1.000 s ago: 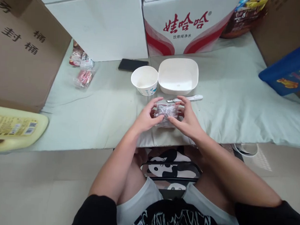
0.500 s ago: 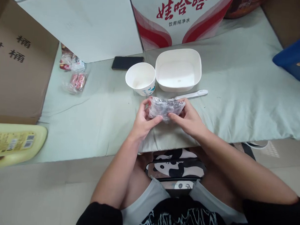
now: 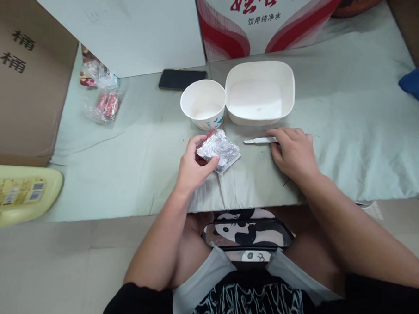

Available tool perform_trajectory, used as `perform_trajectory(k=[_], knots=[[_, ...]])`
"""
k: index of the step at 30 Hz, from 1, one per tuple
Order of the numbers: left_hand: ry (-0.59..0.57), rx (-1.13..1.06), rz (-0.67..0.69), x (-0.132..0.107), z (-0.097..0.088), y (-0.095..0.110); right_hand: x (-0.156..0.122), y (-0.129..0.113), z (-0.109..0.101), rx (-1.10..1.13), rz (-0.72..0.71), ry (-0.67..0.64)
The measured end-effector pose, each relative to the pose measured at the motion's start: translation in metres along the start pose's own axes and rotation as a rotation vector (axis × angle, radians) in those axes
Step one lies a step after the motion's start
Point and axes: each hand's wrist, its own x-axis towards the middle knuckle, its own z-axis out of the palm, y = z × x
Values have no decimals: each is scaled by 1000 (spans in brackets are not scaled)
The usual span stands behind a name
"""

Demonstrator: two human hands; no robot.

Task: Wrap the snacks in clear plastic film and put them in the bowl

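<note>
My left hand (image 3: 195,163) pinches a small packet in crinkled clear plastic wrap (image 3: 222,150), with red showing along its upper left edge. Its thumb lies across the front, and the packet tilts just above the cloth. To the right, my right hand (image 3: 295,151) has its fingers closed over the handle of a slim white craft knife (image 3: 260,140). The knife's narrow tip points left toward the packet; most of the handle is hidden beneath the fingers. Behind the packet stands a white paper cup (image 3: 203,103), and beside it an off-white rectangular plastic bowl (image 3: 260,96).
A dark phone (image 3: 181,80) lies behind the cup. Red wrapped snacks (image 3: 108,105) are on the left of the pale green cloth (image 3: 143,163). Cardboard box (image 3: 27,103), white panel (image 3: 142,29) and printed water carton (image 3: 264,25) border the surface. A yellow bottle (image 3: 24,190) sits front left.
My right hand has let go of the wrapped packet and moved right onto the knife. The packet, now in my left hand alone, has turned and tilted. The camera view has shifted slightly.
</note>
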Motion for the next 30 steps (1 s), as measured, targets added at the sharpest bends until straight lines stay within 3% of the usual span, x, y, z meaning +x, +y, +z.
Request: perform_trajectory(k=[3,6,9,12,20,27,30], knots=[[-39,7,13,-2,2,0,-4,-4,-13,68,53,13],[-37,3,48,-4,7,1,-14,-20,-27,396,96,17],[-18,-25,53,-5,14,4,-26,-42,-32,838,153,-109],[-1,-38,41,-5,22,6,-32,-58,-26,1033,166,-223],[24,-140,44,0,26,11,-21,-60,-18,971,139,-295],[234,-334,92,4,-12,17,-18,-47,-32,1044,147,-455],[205,-369,10,4,-22,15,-16,-29,-32,911,185,-330]])
